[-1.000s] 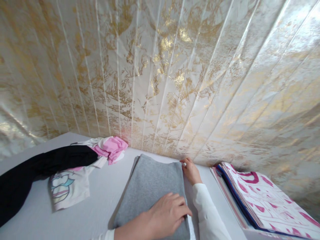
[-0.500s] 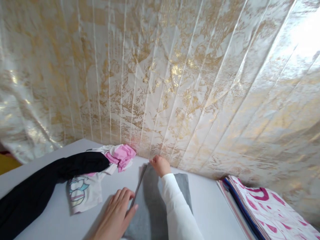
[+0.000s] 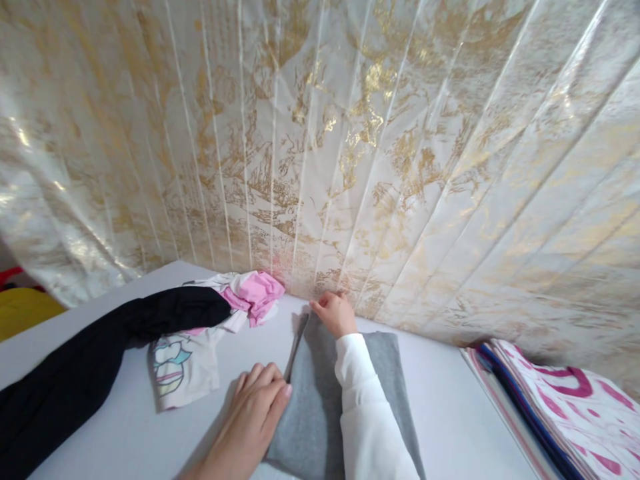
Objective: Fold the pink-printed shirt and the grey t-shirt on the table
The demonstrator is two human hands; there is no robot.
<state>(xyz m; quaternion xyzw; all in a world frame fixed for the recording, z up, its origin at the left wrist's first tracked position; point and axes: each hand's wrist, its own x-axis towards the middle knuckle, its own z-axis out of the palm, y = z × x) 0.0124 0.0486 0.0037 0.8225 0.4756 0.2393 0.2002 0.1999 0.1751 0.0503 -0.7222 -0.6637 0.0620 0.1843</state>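
Note:
A folded grey garment [image 3: 320, 387] lies on the white surface in front of me; its exact kind cannot be made out. At its far left corner my right hand [image 3: 334, 313] is closed in a pinch on the cloth, and the white-sleeved forearm crosses over the fabric. My left hand [image 3: 255, 417] is at the left edge of the same garment, fingers bent and thumb drawn close to the index finger over that edge. The fingertips of the left hand are partly hidden behind the thumb.
On the left lie a long black garment [image 3: 100, 353], a crumpled pink cloth [image 3: 260, 293] and a white printed garment [image 3: 185, 370]. A stack of folded clothes [image 3: 565, 407] sits at the right. Shiny gold-patterned curtain [image 3: 340, 167] hangs along the back of the white tabletop [image 3: 440, 400].
The view has shifted, so everything sits further right or higher. My left thumb has come closer to the index finger at the garment's edge. My right hand still pinches the far corner.

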